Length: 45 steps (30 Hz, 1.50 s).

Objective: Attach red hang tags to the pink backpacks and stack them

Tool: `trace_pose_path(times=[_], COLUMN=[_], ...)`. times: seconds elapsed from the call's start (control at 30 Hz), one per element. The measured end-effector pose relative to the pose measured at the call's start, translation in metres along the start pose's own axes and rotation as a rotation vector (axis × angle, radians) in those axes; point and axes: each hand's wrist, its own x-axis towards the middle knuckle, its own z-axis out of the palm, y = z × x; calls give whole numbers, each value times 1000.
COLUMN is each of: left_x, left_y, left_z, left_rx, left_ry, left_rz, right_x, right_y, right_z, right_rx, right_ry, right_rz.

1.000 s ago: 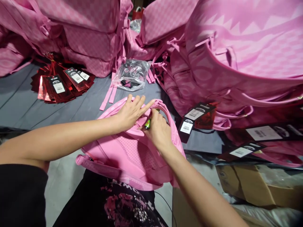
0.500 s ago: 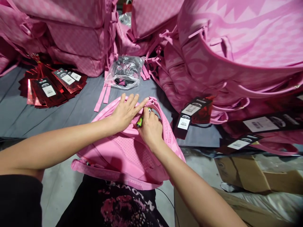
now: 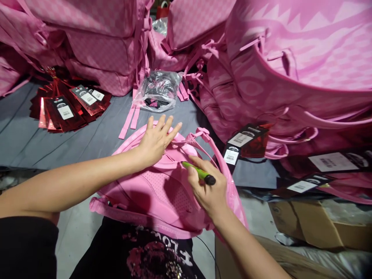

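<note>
Across the grey surface (image 3: 58,151), pink bags crowd the far side, closing off most of the view beyond. Largest: the right-hand bag pile (image 3: 319,66), its top and right side cut off by the frame. The left-hand bag pile (image 3: 99,50) also runs out at the top. Overlap makes the bags in either pile hard to count.

One pink backpack (image 3: 151,186) lies tilted between the surface's near edge and the wearer's lap, back panel up; underside hidden. Down right, below the surface: one cardboard box (image 3: 308,224), open, right side cut off, contents unclear.

Left hand (image 3: 157,141): fingers spread, laid on the backpack's upper part, gripping nothing; they cover some of its edge. Right hand (image 3: 210,190): over the backpack's right side, fingers closed around one green marker (image 3: 197,172), black end toward the wearer. Whether its other end touches the fabric, cannot tell.

Just beyond the backpack: one clear plastic packet (image 3: 159,89), dark contents hard to make out, two strap ends hanging beside it on the left.

Farther left, a fan of red tags (image 3: 69,112), overlapping too closely to count; three white labels show. By the right-hand pile, four black tags (image 3: 240,139), one white label each; print illegible.
</note>
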Motion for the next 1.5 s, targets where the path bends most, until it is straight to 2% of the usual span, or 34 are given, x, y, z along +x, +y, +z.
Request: trace_pose_path(times=[0.07,0.13,0.23,0.3,0.6,0.77,0.93,1.17,1.37,1.5], left_x=[0,0,0,1,4,4,4,3,2,3], left_y=[1,3,3,3,-1,-2,-3,-4,-4,-3], left_z=[-2,-3,-5,-4,-2,-4,-5,-2,-2,1], left_rx=[19,37,57,69,39,42,42,25,25,37], left_ry=[-26,-46,-57,-53,-70,-73,-82,-49,-39,-33], left_rz=[-38,-55,-54,-52,-39,-24,-27,-13,-25,-21], right_x=[5,15,28,32,35,36,34,26,4,-3], right_y=[-4,-5,0,5,3,0,-1,-1,-8,-16], right_z=[2,6,8,6,10,10,7,13,30,39], right_rx=[192,309,324,304,203,94,87,46,41,14], right_ry=[-52,-168,-363,-429,-460,-498,-517,-444,-144,-58], right_rz=[98,125,81,60,-153,-161,-131,-112,-25,37])
